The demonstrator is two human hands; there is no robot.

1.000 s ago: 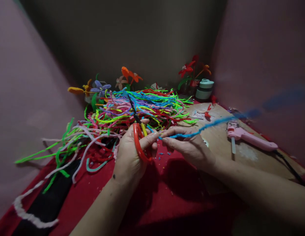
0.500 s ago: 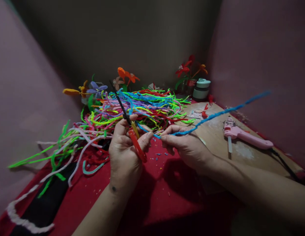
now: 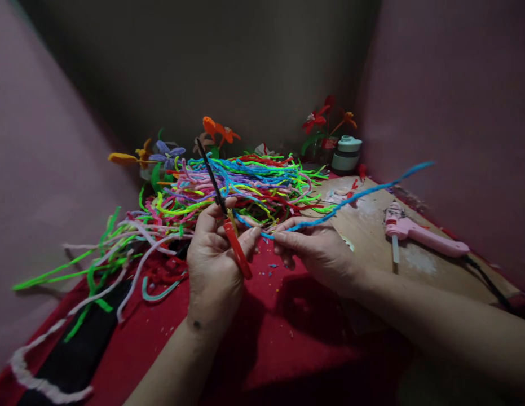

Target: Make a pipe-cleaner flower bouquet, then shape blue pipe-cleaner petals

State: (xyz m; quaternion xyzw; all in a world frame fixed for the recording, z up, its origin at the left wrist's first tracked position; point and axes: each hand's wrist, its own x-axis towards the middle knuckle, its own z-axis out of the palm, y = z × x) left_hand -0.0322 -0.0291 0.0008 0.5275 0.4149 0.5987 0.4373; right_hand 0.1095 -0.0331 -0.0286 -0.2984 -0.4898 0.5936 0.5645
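Note:
My left hand (image 3: 214,259) grips red-handled scissors (image 3: 234,248), their dark blades pointing up and away over the pile. My right hand (image 3: 317,251) pinches a long blue pipe cleaner (image 3: 364,193) between thumb and fingers; it runs from the scissors' pivot out to the upper right, above the board. The near end of the blue pipe cleaner lies against the scissors by my left fingertips. Both hands hover over the red cloth (image 3: 279,332), close together.
A big heap of coloured pipe cleaners (image 3: 228,189) lies behind my hands. Finished pipe-cleaner flowers (image 3: 220,132) and a pale green jar (image 3: 345,153) stand at the back. A pink glue gun (image 3: 418,234) rests on the wooden board (image 3: 372,225) to the right. Small cuttings dot the cloth.
My hands and the scissors have risen slightly toward the pile. The free end of the blue pipe cleaner swung up, then dropped a little and now points less far right.

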